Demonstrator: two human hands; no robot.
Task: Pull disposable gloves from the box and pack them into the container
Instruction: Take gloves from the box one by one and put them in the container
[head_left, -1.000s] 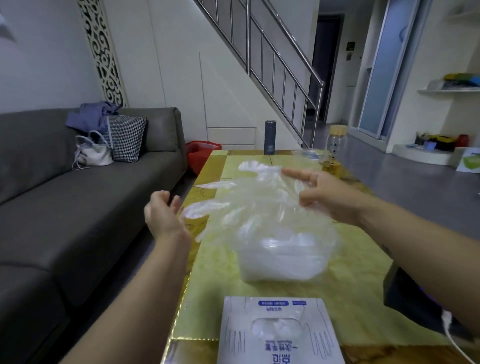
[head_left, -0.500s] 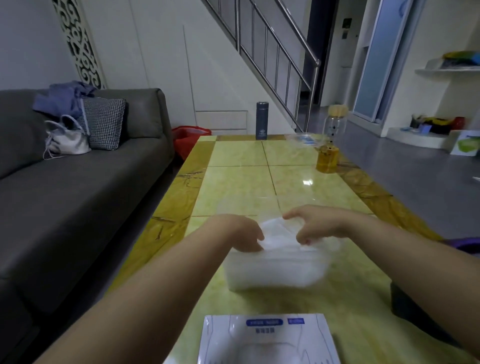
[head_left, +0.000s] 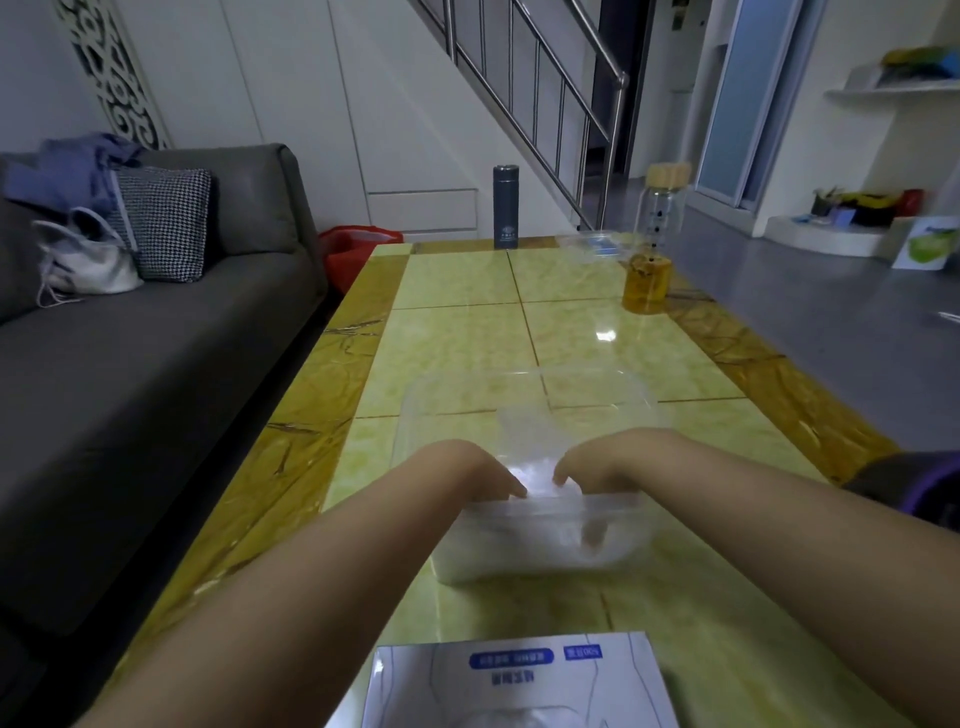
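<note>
A second ago both hands held a glove spread wide in the air above the container. The left hand (head_left: 483, 470) and right hand (head_left: 597, 467) have since dropped into the container (head_left: 519, 551). The glove (head_left: 537, 480) is now bunched under their fingers, pushed down onto the pile inside.

Left grip (head_left: 480, 475) and right grip (head_left: 597, 467) side by side, fingers down on white gloves (head_left: 498, 551) inside clear container (head_left: 615, 503), glove box (head_left: 519, 680) nearest on yellow tabletop (head_left: 467, 322), grey sofa (head_left: 156, 364) left.
</note>
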